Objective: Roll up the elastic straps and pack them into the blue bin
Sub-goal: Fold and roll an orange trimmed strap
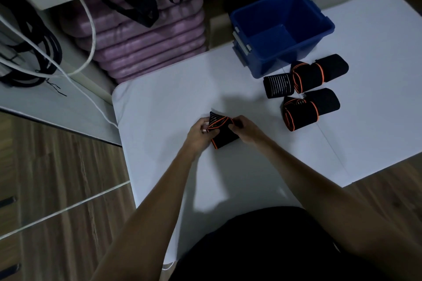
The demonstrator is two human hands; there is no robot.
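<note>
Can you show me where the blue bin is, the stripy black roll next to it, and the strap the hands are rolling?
blue bin (269,68): head view, front outer wall.
stripy roll (278,86): head view, middle of its striped side.
strap in the hands (225,134): head view, black part between both hands.

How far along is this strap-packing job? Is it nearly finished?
About midway. Rolled already: three straps sit on the table beside the blue bin, the striped roll and two orange-edged rolls. In hand: the left hand and right hand are rolling another strap. Left to do: packing, since the bin looks empty.
</note>
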